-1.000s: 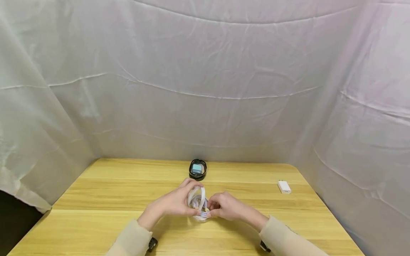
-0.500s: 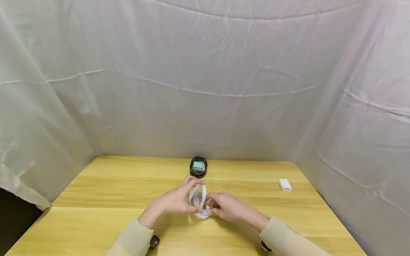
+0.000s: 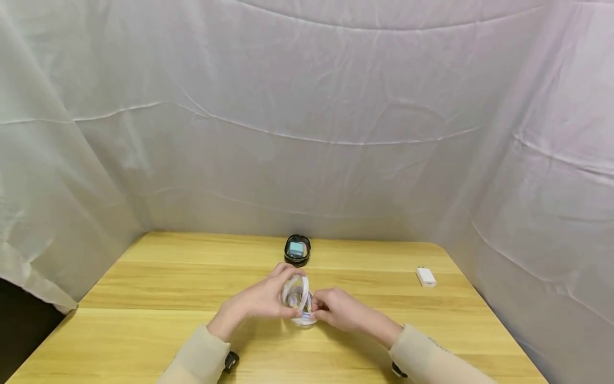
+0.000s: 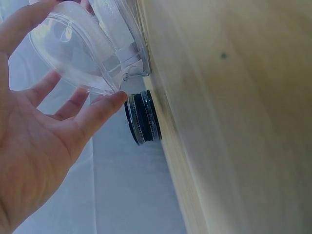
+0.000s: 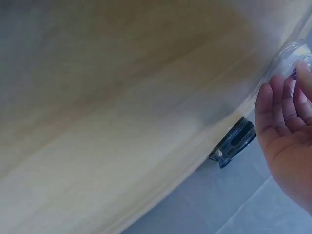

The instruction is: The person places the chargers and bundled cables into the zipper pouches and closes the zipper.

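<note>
A round clear zip case (image 3: 303,323) stands on the table before me, its see-through lid (image 4: 73,46) tilted up. Coiled inside it is a pale white-and-purple cable (image 3: 306,315). My left hand (image 3: 261,300) grips the raised lid, fingers over its top and thumb at its lower edge. At the case's right side my right hand (image 3: 338,309) has its fingers bent, thumb and fingertips pinching at the cable near the rim. The exact pinch point is partly hidden. The right wrist view shows this hand (image 5: 290,114) with the clear case (image 5: 282,61) beyond its fingertips.
Behind the hands, a black round case (image 3: 297,250) with a pale blue-green item showing through sits near the table's back edge. A white charger plug (image 3: 425,277) lies at the right. Grey cloth (image 3: 307,176) hangs around the wooden table (image 3: 158,298).
The cable coils at the right rim sit lower inside the clear case than a second ago. Both hands stay almost in place; the right fingers shift slightly at the rim.
</note>
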Available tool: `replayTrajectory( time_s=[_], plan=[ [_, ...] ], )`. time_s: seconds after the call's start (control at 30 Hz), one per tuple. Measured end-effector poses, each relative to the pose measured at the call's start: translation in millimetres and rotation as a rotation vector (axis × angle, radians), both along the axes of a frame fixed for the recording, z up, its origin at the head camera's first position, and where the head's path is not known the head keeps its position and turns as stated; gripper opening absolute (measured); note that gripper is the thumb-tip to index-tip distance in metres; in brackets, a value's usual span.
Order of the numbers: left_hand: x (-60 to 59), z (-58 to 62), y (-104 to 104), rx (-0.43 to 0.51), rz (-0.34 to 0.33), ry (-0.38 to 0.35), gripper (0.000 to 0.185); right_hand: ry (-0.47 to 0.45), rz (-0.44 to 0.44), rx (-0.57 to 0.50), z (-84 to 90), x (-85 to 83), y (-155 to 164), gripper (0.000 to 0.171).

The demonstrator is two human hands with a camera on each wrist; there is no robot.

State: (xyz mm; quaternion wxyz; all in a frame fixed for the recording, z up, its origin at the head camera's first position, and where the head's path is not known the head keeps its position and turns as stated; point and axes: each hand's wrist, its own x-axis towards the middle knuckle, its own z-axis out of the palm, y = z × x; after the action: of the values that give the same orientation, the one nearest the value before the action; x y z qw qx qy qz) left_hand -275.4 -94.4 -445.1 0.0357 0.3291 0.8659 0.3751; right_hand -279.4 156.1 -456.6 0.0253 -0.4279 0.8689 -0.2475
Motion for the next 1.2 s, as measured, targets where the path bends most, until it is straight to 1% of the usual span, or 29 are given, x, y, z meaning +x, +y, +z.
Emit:
replayTrajectory(
  time_s=[0.23,0.4,0.57,0.73,0.8,1.03,1.2],
  plan=[
    [1.4,-0.6,0.3,0.000,0.001,-0.011,0.083,0.001,-0.008,0.003,-4.7,2.8,-1.4,0.015],
    [1.3,-1.2,0.0,-0.004,-0.002,-0.009,0.084,0.034,0.007,0.019,-6.5,3.6,-4.1,0.014],
    [0.2,-2.2,-0.2,-0.004,-0.001,-0.007,0.084,0.059,0.071,0.004,-5.0,1.5,-3.1,0.012],
    [-0.2,-0.6,-0.6,0.000,-0.002,-0.017,0.084,0.033,0.129,0.000,-2.0,-2.6,0.6,0.009],
    [0.2,0.7,-1.3,0.002,0.000,-0.021,0.084,0.024,0.134,0.009,-1.0,-3.1,1.2,0.008],
    [0.6,1.8,-2.6,-0.003,0.003,-0.018,0.084,0.044,0.161,0.017,1.3,-1.7,-0.1,0.006],
    [0.8,2.1,-2.0,-0.001,-0.001,-0.010,0.084,0.035,0.150,0.014,0.4,-1.0,-0.3,0.004]
  ],
)
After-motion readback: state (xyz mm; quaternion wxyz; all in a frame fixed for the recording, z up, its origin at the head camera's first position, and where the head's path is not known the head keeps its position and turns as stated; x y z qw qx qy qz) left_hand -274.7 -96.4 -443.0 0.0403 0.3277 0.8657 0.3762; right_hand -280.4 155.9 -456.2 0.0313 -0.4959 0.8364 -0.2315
